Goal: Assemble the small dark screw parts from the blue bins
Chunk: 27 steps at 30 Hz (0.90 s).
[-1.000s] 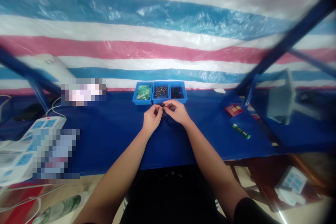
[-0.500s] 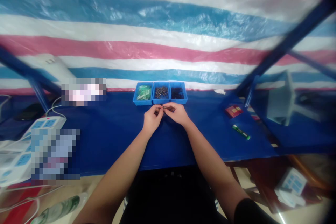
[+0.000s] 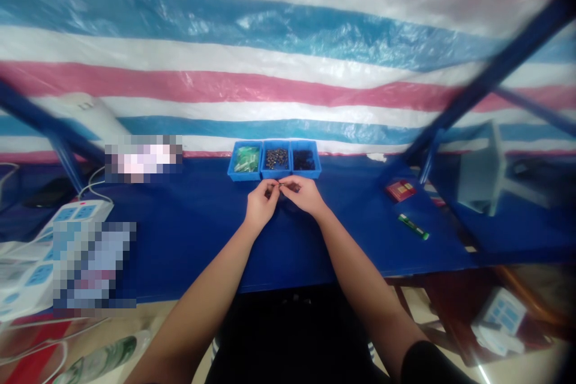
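My left hand (image 3: 261,201) and my right hand (image 3: 303,194) meet fingertip to fingertip above the blue table, both closed in a pinch. Between them is something small and dark, too small to name. Just beyond my fingers stand three blue bins side by side. The left bin (image 3: 245,177) holds green and clear packets (image 3: 246,159). Small brassy and dark metal parts (image 3: 276,159) lie in the middle bin (image 3: 276,174). Black small pieces (image 3: 304,159) fill part of the right bin (image 3: 318,167).
A red box (image 3: 400,190) and a green stick-shaped packet (image 3: 413,226) lie to the right. A white power strip (image 3: 85,211) with cables sits at the left. Blue frame bars (image 3: 468,96) slant up at both sides, before a striped plastic sheet (image 3: 270,90).
My two hands stay in the same place, with only a very slight shift at the fingertips. Nothing else has visibly moved.
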Each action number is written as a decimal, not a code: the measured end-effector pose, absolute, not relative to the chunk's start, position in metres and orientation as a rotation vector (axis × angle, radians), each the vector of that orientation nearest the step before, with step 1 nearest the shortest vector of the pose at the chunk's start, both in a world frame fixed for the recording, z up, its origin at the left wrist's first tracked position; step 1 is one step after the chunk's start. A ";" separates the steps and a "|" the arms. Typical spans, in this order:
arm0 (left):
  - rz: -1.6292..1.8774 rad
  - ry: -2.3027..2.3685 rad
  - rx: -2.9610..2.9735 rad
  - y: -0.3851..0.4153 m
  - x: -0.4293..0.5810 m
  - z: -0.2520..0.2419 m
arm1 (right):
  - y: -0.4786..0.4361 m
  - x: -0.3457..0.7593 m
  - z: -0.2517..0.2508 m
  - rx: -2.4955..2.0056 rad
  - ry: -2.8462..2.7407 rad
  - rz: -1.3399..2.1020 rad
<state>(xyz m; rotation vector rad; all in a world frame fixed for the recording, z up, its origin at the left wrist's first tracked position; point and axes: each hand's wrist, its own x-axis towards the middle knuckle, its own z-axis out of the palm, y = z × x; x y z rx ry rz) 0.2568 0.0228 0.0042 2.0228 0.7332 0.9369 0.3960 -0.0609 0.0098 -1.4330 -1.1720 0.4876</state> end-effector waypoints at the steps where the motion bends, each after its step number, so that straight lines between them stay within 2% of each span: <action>1: 0.922 0.738 2.023 0.022 0.257 0.005 | -0.061 0.396 0.011 -1.429 -1.166 0.489; 27: 0.838 0.741 2.061 0.019 0.256 0.011 | -0.060 0.394 0.011 -1.381 -1.147 0.518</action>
